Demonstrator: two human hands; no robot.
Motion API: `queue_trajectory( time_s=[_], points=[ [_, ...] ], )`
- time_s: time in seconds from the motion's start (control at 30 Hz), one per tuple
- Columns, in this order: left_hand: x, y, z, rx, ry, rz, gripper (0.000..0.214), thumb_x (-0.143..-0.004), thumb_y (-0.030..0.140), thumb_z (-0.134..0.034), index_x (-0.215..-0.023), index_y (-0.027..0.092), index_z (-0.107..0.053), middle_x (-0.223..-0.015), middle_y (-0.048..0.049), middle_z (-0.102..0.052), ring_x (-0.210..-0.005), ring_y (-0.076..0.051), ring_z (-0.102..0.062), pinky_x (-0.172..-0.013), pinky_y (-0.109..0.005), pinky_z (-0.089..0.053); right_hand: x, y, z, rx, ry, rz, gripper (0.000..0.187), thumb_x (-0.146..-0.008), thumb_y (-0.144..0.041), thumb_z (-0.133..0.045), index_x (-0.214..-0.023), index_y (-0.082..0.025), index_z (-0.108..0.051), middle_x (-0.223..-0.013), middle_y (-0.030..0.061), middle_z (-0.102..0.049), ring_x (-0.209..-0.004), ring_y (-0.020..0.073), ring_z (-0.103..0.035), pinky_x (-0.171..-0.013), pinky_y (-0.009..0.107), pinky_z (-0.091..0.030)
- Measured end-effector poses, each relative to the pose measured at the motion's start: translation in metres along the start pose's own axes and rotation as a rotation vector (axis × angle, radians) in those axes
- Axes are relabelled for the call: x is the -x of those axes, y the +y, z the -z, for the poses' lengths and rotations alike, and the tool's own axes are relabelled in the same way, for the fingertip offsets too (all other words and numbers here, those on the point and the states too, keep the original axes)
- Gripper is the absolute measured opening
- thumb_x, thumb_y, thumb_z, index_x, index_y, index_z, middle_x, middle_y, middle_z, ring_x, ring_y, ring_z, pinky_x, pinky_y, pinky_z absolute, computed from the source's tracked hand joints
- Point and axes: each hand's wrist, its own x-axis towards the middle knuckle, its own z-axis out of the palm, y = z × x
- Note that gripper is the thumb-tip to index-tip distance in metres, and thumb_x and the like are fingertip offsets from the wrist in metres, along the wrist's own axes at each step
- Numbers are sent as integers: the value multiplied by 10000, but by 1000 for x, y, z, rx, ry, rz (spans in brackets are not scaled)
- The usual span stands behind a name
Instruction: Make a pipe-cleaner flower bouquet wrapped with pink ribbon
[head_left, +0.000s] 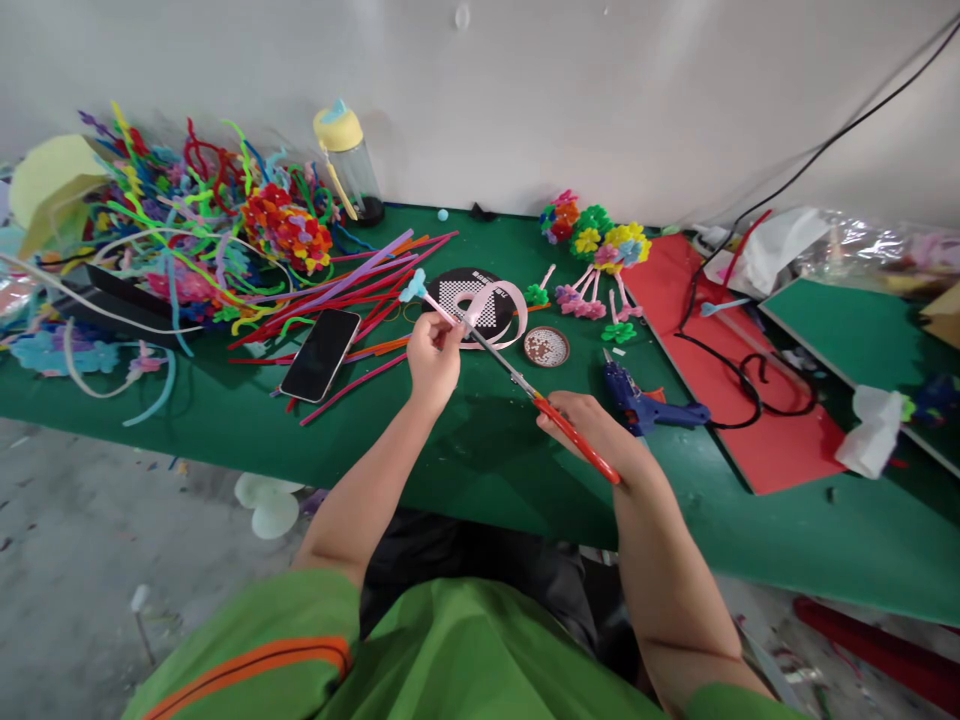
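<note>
Between the thumb and fingers of my left hand [436,358] is a pipe-cleaner flower [412,287], light blue with a pink stem. A pale pink ribbon [519,312] curls away from the stem by those fingertips. My right hand [589,425] is closed round the orange-red handles of a pair of scissors [566,425]. The scissor blades point up and left, their tips at the ribbon by my left fingers; whether they touch it I cannot tell. Behind the ribbon lies a black-and-white checked disc [469,295]. A round tin of small beads [547,347] sits just right of it.
Loose pipe cleaners [360,300] and a phone [321,355] lie on the left, below a colourful heap [187,210] and a bottle [349,165]. Finished flowers [600,245] stand at the back. A blue glue gun [649,400] with a black cable rests near a red board [720,370].
</note>
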Motion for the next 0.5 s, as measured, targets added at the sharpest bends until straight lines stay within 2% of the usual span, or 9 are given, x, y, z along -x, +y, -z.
queue_trajectory(
  time_s=[0.23,0.33,0.5],
  points=[
    [-3,-2,1,-10,17,37,169,-705,261,-690,-760,180,-552,-700,4,-609,-658,-100,-578,-624,-231,-442,0,3,-1,13,36,-9,435,-822,-570,-318,-560,-223,-334,-549,6,-441,-497,105,-403,-526,267,-330],
    [-5,-2,2,-4,26,25,158,-708,253,-683,-768,184,-554,-707,3,-612,-664,-97,-575,-646,-233,-448,0,3,1,20,37,-68,432,-808,-576,-338,-573,-216,-375,-566,17,-472,-513,115,-424,-534,269,-330],
    [-7,-2,3,34,24,-6,140,-719,240,-671,-775,185,-556,-731,1,-614,-681,-92,-581,-660,-226,-457,-4,5,-4,176,72,-234,394,-756,-553,-514,-585,-203,-459,-613,35,-545,-547,139,-482,-536,269,-346]
  ],
)
